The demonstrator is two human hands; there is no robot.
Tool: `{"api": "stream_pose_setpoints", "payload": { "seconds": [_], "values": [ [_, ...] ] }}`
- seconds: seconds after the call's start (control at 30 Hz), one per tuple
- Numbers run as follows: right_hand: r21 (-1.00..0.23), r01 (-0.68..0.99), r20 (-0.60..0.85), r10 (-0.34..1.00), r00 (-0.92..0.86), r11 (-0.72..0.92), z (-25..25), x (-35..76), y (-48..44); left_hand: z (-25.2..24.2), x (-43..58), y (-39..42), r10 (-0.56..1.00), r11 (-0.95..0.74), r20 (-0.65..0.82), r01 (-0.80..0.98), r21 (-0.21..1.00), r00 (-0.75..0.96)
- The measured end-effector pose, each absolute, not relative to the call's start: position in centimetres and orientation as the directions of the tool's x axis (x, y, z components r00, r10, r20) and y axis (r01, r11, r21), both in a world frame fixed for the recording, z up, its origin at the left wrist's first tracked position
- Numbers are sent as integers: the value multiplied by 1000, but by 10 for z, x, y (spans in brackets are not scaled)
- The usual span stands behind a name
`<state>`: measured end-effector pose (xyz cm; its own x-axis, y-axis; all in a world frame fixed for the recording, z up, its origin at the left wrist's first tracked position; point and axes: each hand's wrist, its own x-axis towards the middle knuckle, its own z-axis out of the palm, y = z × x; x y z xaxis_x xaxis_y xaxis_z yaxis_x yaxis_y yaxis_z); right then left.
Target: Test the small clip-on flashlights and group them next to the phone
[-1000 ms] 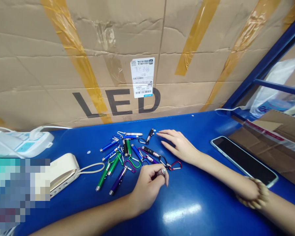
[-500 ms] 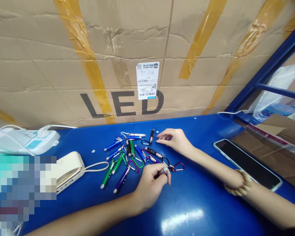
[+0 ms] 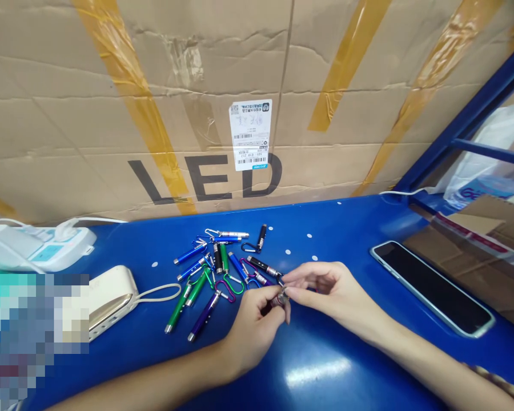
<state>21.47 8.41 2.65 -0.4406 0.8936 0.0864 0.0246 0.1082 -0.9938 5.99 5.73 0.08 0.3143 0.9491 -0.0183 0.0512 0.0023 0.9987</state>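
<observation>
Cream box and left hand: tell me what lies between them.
In the head view, a purple flashlight and a green flashlight lie between the cream box and the left hand, and the box's strap reaches toward them.

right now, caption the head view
Left hand and right hand pinch a penlight beside carabiner penlights on a blue bench.

Even light, white glare (image 3: 317, 372) on blue bench (image 3: 351, 228)

Passage: glossy blue bench (image 3: 346, 228), back edge, right of centre. Obstacles: tangle of slim metal keychain flashlights with carabiners (image 3: 214, 274), mid-bench; cream oblong power bank (image 3: 111, 302), left; black-screened smartphone (image 3: 432, 288), right.
</observation>
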Motion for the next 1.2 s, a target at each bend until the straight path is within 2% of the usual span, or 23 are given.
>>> {"api": "stream_pose_setpoints", "payload": {
  "seconds": [0.07,0.13,0.3,0.37,0.43,0.53,0.6,0.83,1.03,1.2],
  "values": [
    [-998,-44,-17,867,-497,-45,23,215,84,1,60,57,951,-1,-20,68,998,308],
    [-990,-63,-74,854,-514,-124,20,215,83,1,60,57,950,-1,-27,89,996,311],
    [-992,-6,-107,845,-524,-129,19,216,82,2,61,57,934,-23,-23,123,992,356],
    [-998,50,-48,863,-503,-27,20,216,82,3,61,57,932,-21,-23,118,993,361],
    [-969,141,116,880,-460,201,21,218,82,3,60,57,933,-19,-20,104,994,360],
    [-791,242,398,773,-494,562,22,222,82,3,60,57,932,-8,-25,87,996,362],
    [-704,251,459,695,-553,665,22,225,82,3,60,57,931,2,-35,90,996,364],
    [-470,320,575,560,-596,823,22,231,83,2,60,57,930,13,-56,118,993,364],
    [-556,260,499,568,-654,789,27,231,81,2,61,58,917,12,-58,119,993,394],
    [-613,263,470,612,-636,745,27,237,88,3,60,59,944,40,-57,58,998,325]
  ]
}}
